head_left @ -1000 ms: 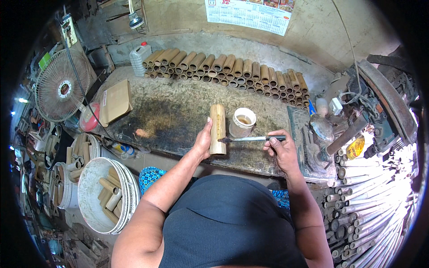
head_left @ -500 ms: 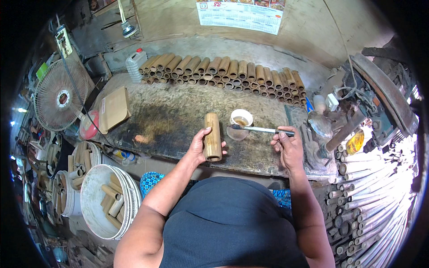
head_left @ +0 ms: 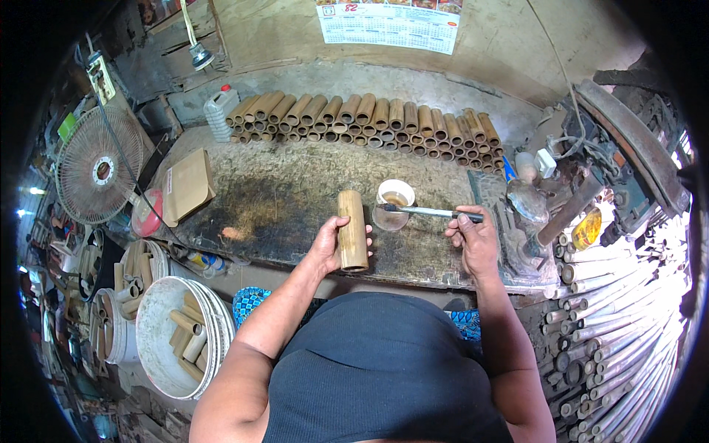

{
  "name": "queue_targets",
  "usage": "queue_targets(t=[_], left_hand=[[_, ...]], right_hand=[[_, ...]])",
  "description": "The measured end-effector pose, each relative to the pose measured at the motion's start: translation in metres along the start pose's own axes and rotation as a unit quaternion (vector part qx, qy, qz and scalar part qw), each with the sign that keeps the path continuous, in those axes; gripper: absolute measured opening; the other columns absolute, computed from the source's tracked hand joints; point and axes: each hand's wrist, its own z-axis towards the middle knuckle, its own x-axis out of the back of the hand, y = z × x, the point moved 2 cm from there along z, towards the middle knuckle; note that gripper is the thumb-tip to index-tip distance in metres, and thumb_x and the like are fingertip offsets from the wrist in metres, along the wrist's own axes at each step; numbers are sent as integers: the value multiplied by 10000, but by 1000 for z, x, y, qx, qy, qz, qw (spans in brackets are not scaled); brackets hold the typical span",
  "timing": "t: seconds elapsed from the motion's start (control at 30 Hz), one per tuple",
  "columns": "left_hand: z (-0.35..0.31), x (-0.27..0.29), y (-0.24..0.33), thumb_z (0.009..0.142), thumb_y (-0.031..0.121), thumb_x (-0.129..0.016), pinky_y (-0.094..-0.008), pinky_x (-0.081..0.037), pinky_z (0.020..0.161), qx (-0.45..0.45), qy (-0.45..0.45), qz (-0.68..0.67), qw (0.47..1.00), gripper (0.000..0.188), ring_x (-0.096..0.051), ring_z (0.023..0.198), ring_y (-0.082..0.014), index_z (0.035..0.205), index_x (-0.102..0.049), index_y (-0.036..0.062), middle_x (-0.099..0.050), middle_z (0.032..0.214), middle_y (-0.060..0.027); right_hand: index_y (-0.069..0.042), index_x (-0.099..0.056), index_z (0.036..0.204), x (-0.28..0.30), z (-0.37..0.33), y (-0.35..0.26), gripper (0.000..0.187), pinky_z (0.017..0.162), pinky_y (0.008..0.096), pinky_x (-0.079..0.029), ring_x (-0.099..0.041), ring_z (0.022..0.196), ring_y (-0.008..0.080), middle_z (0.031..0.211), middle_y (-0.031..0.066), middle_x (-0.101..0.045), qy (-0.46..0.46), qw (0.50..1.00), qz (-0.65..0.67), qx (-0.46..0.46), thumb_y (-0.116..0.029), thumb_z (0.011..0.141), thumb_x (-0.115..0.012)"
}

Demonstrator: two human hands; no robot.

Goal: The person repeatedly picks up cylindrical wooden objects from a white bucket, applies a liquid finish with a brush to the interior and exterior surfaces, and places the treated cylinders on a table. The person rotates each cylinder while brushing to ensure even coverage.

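Observation:
My left hand (head_left: 329,242) is closed around a bamboo tube (head_left: 353,235), which it holds roughly upright in view above the bench's front edge. In my right hand (head_left: 476,240) is a long-handled brush (head_left: 436,213), gripped by its dark handle end. Its dark bristles point left toward the tube, with a small gap between them. Behind the bristles stands a white cup (head_left: 396,182) with brownish liquid inside. The brush passes in front of the cup's lower part.
Cut bamboo tubes (head_left: 365,111) are stacked along the back of the worn bench (head_left: 273,184). Brown cardboard (head_left: 188,184) and a fan (head_left: 100,170) are at left, above a white bucket (head_left: 159,354) of bamboo pieces. Clamped metal tools (head_left: 532,244) and long bamboo poles (head_left: 620,325) are at right.
The bamboo tube has tipped slightly, so less of its near opening shows. The brush has shifted a little left, its bristles closer to the tube. The whole view has moved slightly.

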Motion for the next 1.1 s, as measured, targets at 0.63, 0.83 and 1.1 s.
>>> queue_targets(t=[0.63, 0.83, 1.1], left_hand=[[0, 24, -14, 1010, 521, -505, -541, -562, 896, 2, 27, -96, 995, 604, -673, 1050, -346, 1354, -545, 27, -677, 1156, -190], [-2, 10, -11, 1067, 509, -395, -491, -584, 886, -10, 23, -9, 1000, 595, -702, 999, -337, 1329, -566, 3, -690, 1152, -217], [-5, 1, -12, 1052, 575, -411, -471, -599, 844, -3, 45, 33, 998, 638, -717, 946, -332, 1317, -573, 18, -697, 1074, -225]], right_hand=[[-4, -559, 1234, -21, 1, 1, 260, 600, 228, -472, -656, 748, 142, 902, 105, -680, -16, 1000, -4, -19, -147, 1029, -632], [10, -565, 1223, -32, 9, 8, 249, 601, 228, -467, -646, 738, 121, 894, 98, -682, -39, 998, -35, -18, -138, 1030, -623], [1, -565, 1223, -36, 6, 10, 243, 583, 219, -454, -629, 721, 103, 888, 93, -689, -44, 994, -90, -38, -128, 1026, -624]])
